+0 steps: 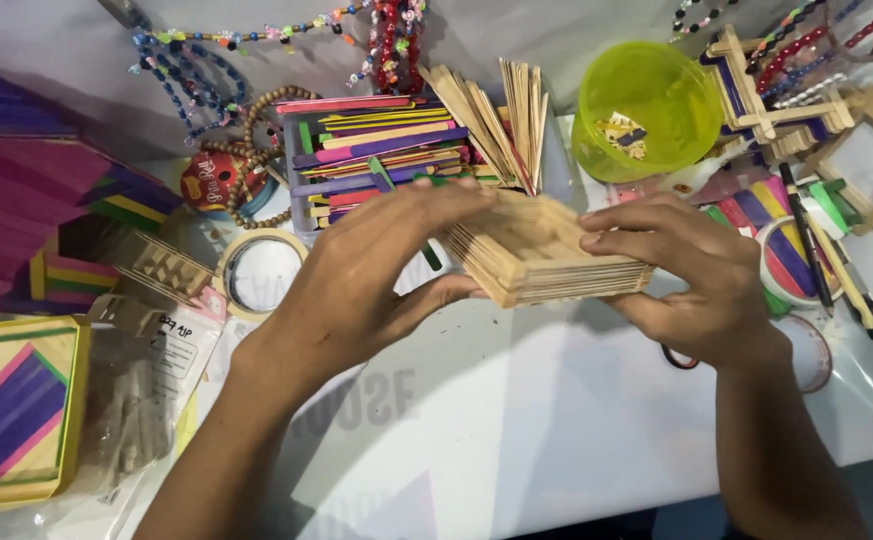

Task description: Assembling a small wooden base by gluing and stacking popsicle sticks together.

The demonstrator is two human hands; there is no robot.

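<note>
— What have the hands got?
— Left hand point(372, 275) and right hand point(682, 270) both clasp the wooden stick box point(542, 250), dead centre.
— Around it?
— Tray of coloured sticks point(377, 150) at eleven o'clock, green bowl point(647, 110) at one.

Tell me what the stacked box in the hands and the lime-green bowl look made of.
Stacked square box: flat pale wooden craft sticks, unpainted and matte, with visible layered edges, held between left hand and right hand. Lime-green round bowl: probably plastic, translucent and glossy, since light glows through its wall.
</note>
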